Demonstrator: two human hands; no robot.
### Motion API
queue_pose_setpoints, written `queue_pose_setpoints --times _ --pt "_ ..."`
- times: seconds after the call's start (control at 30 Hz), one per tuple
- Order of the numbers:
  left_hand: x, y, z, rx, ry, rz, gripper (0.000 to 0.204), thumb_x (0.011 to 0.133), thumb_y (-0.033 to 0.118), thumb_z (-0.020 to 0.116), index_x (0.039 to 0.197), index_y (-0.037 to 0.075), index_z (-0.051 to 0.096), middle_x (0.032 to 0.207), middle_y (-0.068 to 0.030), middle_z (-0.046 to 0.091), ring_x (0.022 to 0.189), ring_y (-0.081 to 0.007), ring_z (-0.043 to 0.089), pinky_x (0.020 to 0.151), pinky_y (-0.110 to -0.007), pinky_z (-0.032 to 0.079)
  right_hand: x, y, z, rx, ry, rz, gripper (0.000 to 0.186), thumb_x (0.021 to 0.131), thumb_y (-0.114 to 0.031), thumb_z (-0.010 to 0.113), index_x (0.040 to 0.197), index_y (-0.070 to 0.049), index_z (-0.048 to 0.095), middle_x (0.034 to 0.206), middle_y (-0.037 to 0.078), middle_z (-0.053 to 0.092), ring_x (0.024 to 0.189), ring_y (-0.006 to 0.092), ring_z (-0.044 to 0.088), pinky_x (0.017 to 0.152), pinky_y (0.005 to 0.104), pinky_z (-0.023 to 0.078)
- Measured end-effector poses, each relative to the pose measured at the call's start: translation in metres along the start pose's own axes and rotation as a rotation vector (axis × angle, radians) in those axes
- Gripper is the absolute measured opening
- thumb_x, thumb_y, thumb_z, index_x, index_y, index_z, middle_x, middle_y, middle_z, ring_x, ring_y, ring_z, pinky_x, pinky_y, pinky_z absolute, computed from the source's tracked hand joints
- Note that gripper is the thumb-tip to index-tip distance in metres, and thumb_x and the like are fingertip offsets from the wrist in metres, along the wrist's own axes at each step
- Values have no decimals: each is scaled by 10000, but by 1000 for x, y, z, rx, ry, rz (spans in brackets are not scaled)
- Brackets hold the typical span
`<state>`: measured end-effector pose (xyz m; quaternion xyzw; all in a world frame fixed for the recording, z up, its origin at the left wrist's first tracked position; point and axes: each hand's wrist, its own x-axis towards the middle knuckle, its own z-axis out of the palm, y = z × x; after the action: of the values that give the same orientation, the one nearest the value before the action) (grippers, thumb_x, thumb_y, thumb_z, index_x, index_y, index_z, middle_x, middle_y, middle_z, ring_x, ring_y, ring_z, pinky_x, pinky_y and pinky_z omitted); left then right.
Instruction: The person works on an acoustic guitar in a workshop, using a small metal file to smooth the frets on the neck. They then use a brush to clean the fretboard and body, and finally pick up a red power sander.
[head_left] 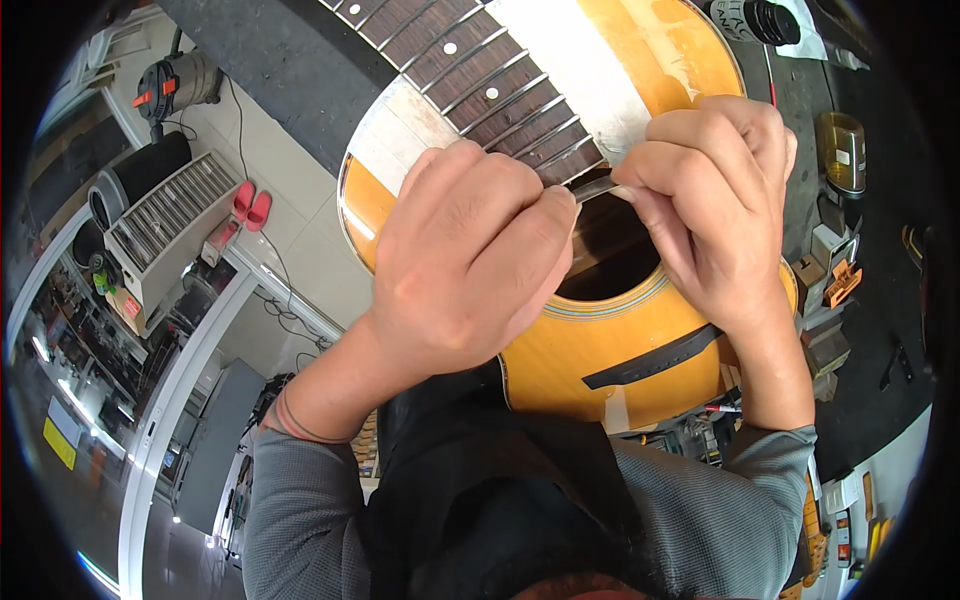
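Observation:
An acoustic guitar [560, 358] with an orange-yellow top lies in front of me. Its dark fretboard [470, 72] carries metal frets and pale dot inlays, with whitish masking covering [560, 50] beside it. Between my hands, over the edge of the sound hole [610, 255] at the fretboard's end, is a short thin metal strip [597, 189]. My left hand [460, 255] is closed, its thumb and forefinger pinching the strip's left end. The fingers of my right hand [715, 200] pinch the other end. Both fingertips partly hide the strip.
The guitar's black bridge [650, 358] sits nearer me. On the dark bench to the right stand an amber bottle [842, 155], small boxes [825, 345] and an orange tool [843, 284]. A vacuum cleaner [180, 88] and red slippers [252, 205] are on the floor at left.

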<state>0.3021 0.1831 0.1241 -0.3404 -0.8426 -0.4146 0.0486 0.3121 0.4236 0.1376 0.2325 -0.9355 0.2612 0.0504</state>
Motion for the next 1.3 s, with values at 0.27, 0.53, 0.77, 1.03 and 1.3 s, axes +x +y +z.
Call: queue_pose_setpoints --times 0.27,0.53,0.77,1.03,1.3 --pt "8 -8 -2 53 8 -8 279 736 -109 840 980 -4 752 886 -117 670 720 -286 630 629 -368 497 19 5 2 -31 9 -33 270 796 -109 868 1027 -158 739 1081 -10 698 1082 294 610 952 432 402" --pt "-4 1 -4 -12 -8 -1 295 732 -109 847 987 2 752 894 -115 673 725 -279 627 623 -367 497 2 0 -3 40 -3 9 280 792 -114 882 1029 -151 738 1078 8 702 1059 306 619 956 443 413" --pt "7 -12 -10 84 11 -9 275 753 -81 867 970 35 744 869 -92 674 737 -271 635 652 -363 505 29 11 -2 7 14 -77 247 817 -94 867 1022 -143 739 1069 19 694 1084 290 617 965 430 428" --pt "13 -19 -7 119 42 -17 255 775 -78 870 975 35 760 870 -88 684 744 -240 650 642 -351 505 39 19 5 0 57 -132 237 811 -114 869 1015 -151 754 1052 -5 706 1077 271 619 970 413 422" --pt "11 -17 -5 65 17 35 258 760 -97 856 968 23 761 861 -96 683 719 -247 640 624 -344 497 24 8 3 -51 24 -63 269 791 -117 885 1025 -157 760 1063 -24 716 1079 279 619 941 410 417"
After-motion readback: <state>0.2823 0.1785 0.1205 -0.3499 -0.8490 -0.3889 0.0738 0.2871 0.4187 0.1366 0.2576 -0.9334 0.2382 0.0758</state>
